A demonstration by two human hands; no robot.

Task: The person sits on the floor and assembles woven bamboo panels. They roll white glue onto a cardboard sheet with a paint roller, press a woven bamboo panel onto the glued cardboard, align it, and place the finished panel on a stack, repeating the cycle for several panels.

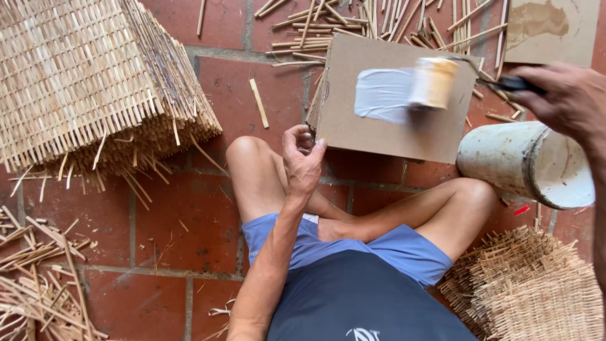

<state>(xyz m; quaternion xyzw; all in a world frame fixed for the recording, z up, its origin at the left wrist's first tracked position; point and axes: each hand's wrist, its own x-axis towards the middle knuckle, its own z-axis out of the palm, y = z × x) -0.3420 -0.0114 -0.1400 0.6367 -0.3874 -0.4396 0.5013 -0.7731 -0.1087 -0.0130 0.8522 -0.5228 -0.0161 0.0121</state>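
I sit cross-legged on a red tile floor. My right hand (pixel 565 98) grips the dark handle of a small paint roller (pixel 433 83), blurred with motion, which rests on a brown cardboard sheet (pixel 385 126). A white patch of glue or paint (pixel 382 95) is spread on the cardboard beside the roller. My left hand (pixel 302 161) hovers at the cardboard's near left corner, fingers loosely curled, its fingertips touching or almost touching the edge.
A stack of woven bamboo mats (pixel 88 82) lies at the upper left. A white bucket (pixel 527 164) lies tilted by my right knee. More woven pieces (pixel 536 284) sit lower right. Loose bamboo sticks (pixel 353 22) and another cardboard piece (pixel 549 28) lie beyond.
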